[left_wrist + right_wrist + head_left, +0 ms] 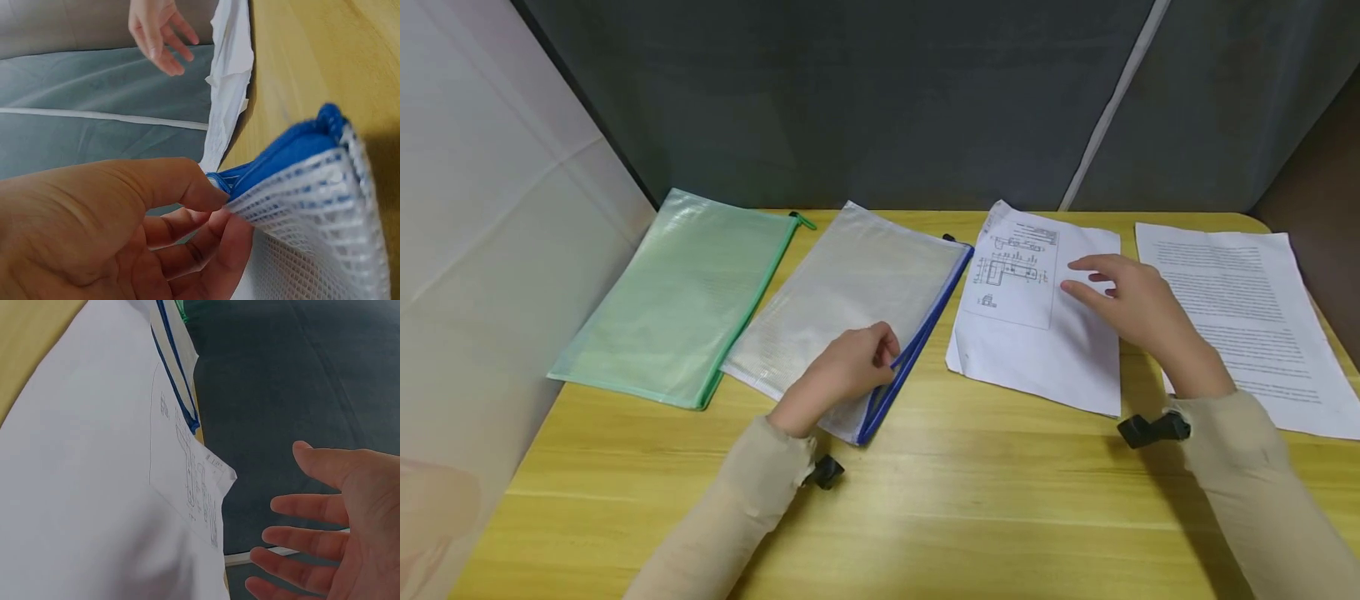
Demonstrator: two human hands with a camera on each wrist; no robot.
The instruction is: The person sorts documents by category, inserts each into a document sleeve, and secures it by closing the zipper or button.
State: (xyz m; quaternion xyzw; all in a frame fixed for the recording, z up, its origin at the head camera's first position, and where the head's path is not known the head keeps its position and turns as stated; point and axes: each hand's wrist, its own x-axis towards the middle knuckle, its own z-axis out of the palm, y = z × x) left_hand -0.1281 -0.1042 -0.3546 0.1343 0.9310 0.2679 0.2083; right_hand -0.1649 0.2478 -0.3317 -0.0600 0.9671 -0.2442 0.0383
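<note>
A clear mesh zipper pouch with a blue edge (850,292) lies near the middle of the table. My left hand (850,362) pinches its blue zipper edge between thumb and fingers, and the edge gapes a little there. In the left wrist view the thumb and fingertips meet on the blue zipper strip (275,156). My right hand (1131,304) hovers over the sheets of paper with a line drawing (1037,350), apart from them. Its fingers are spread and relaxed with nothing in them, as the right wrist view also shows.
A green zipper pouch (685,300) lies at the left, beside the blue-edged one. Sheets of printed text (1240,308) lie at the right. The wooden table (985,500) ends at a dark grey partition (850,100), with a white wall (490,208) on the left.
</note>
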